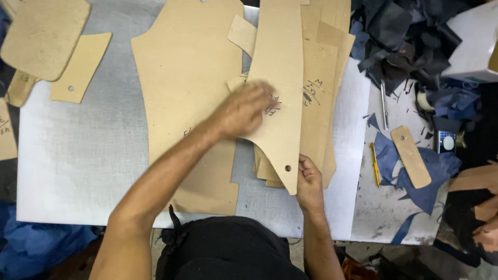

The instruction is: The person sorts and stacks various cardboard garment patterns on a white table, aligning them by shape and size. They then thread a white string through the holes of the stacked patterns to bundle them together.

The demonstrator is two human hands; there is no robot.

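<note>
long tan card pattern (pixel 280 78), flat atop stack

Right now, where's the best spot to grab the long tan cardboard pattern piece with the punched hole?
Probably the narrow lower tip of the long tan cardboard pattern piece, near its hole, coming from the right edge. That end overhangs the stacked tan cardboard pieces, and the right hand already pinches there while the left hand lies flat on it.

Matt tan cardboard pattern pieces (pixel 280 78)
</note>
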